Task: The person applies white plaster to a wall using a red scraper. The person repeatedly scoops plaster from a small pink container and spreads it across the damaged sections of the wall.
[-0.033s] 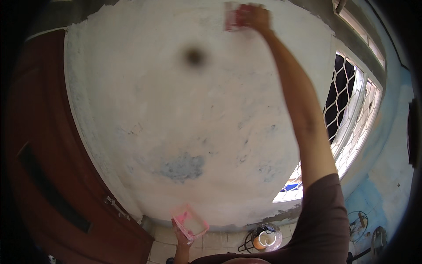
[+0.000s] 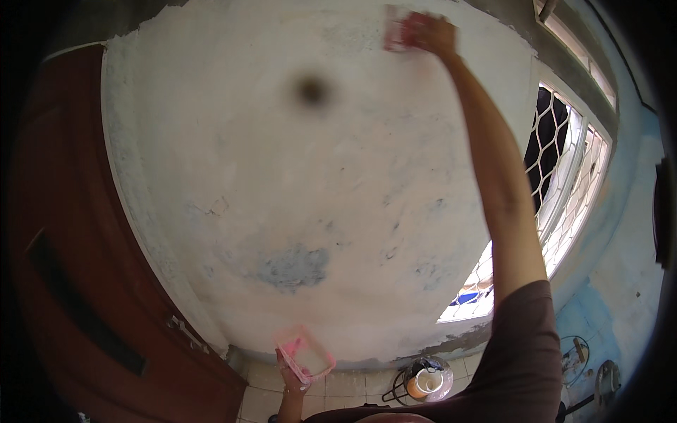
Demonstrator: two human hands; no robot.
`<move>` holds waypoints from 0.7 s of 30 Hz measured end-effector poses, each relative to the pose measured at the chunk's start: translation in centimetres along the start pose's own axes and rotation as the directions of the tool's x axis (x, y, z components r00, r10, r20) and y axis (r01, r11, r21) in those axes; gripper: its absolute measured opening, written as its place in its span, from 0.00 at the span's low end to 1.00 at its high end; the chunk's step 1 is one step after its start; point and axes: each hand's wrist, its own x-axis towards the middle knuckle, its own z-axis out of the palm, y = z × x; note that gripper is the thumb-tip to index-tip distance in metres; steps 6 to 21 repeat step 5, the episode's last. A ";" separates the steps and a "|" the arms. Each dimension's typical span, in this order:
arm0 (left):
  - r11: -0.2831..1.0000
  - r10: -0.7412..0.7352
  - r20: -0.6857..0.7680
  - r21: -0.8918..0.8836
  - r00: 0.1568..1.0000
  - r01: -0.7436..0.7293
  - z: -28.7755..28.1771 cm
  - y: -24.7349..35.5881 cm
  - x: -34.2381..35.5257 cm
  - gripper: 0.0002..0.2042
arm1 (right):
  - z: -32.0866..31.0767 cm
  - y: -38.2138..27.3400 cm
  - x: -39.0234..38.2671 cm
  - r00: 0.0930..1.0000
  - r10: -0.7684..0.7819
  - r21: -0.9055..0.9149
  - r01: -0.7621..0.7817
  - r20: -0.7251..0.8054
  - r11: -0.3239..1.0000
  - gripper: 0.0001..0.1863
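Observation:
High on the wall, my right hand [image 2: 436,34] is closed round a red spreader [image 2: 396,32], flat and smeared by motion. Its blade lies against or very close to the whitish wall surface [image 2: 282,155]; the blur hides the exact contact. Down at the lower middle, my left hand [image 2: 292,377] grips a pink plastic tub [image 2: 326,376] by its side and underside. Whitish paste [image 2: 308,357] lies in the tub, and pink shows along its inner wall. A bluish-grey bare patch [image 2: 293,268] marks the lower part of the wall.
A brown door [image 2: 63,176] with a handle borders the wall at left. At right is a window with a white metal grille [image 2: 550,148]. Below stand a white-and-orange bucket [image 2: 427,383] on the tiled floor [image 2: 345,385] and some coiled cable [image 2: 577,352] by the blue wall.
My right hand and the red spreader have moved to the right and slightly down along the wall. My left hand with the pink tub has hardly moved.

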 end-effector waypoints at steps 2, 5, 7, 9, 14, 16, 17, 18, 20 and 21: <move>0.999 -0.039 0.033 -0.001 0.999 0.039 -0.3 1.9 1.6 0.36 | -0.7 9.5 -3.8 0.942 0.336 -0.006 -0.336 0.023 0.942 0.30; 0.997 -0.030 0.078 -0.069 0.996 0.035 -2.7 5.2 2.6 0.37 | -2.3 13.4 -7.3 0.844 0.536 0.001 -0.536 0.006 0.844 0.33; 0.997 -0.030 0.078 -0.069 0.996 0.035 -2.7 5.2 2.6 0.37 | -2.3 13.4 -7.3 0.844 0.536 0.001 -0.536 0.006 0.844 0.33; 0.997 -0.030 0.078 -0.069 0.996 0.035 -2.7 5.2 2.6 0.37 | -2.3 13.4 -7.3 0.844 0.536 0.001 -0.536 0.006 0.844 0.33; 0.997 -0.030 0.078 -0.069 0.996 0.035 -2.7 5.2 2.6 0.37 | -2.3 13.4 -7.3 0.844 0.536 0.001 -0.536 0.006 0.844 0.33; 0.997 -0.030 0.078 -0.069 0.996 0.035 -2.7 5.2 2.6 0.37 | -2.3 13.4 -7.3 0.844 0.536 0.001 -0.536 0.006 0.844 0.33; 0.997 -0.030 0.078 -0.069 0.996 0.035 -2.7 5.2 2.6 0.37 | -2.3 13.4 -7.3 0.844 0.536 0.001 -0.536 0.006 0.844 0.33; 0.997 -0.030 0.078 -0.069 0.996 0.035 -2.7 5.2 2.6 0.37 | -2.3 13.4 -7.3 0.844 0.536 0.001 -0.536 0.006 0.844 0.33; 0.997 -0.030 0.078 -0.069 0.996 0.035 -2.7 5.2 2.6 0.37 | -2.3 13.4 -7.3 0.844 0.536 0.001 -0.536 0.006 0.844 0.33; 0.997 -0.030 0.078 -0.069 0.996 0.035 -2.7 5.2 2.6 0.37 | -2.3 13.4 -7.3 0.844 0.536 0.001 -0.536 0.006 0.844 0.33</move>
